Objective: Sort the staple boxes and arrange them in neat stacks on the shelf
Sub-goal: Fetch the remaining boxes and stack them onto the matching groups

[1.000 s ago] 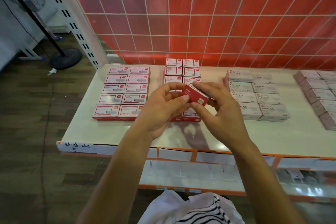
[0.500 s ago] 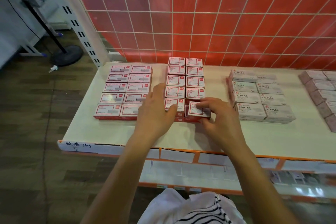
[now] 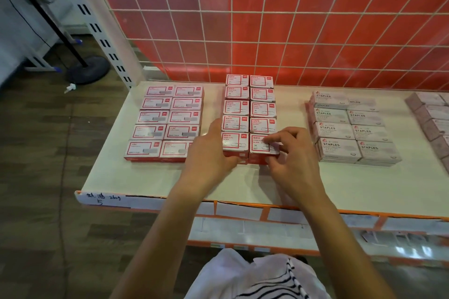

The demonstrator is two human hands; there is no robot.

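On the white shelf [image 3: 145, 177] a middle block of red-and-white boxes [image 3: 250, 107] runs in two columns toward the back. My right hand [image 3: 291, 155] pinches the front-right box [image 3: 258, 147] of that block, fingers curled over its top and thumb at its front edge. The box lies flat on the one below it. My left hand [image 3: 209, 153] presses with straight fingers against the left side of the block's front-left box [image 3: 234, 142].
A wider block of red-and-white boxes [image 3: 170, 116] lies to the left, grey STAPLES boxes [image 3: 352, 124] to the right, and pinkish boxes [image 3: 432, 114] at the far right edge. A red wall with a white wire grid [image 3: 267, 19] stands behind. A lower shelf [image 3: 267, 230] juts out below.
One second ago both hands held the box in the air above the middle block. It now lies on the front-right stack, and my left hand has moved to the block's left side.
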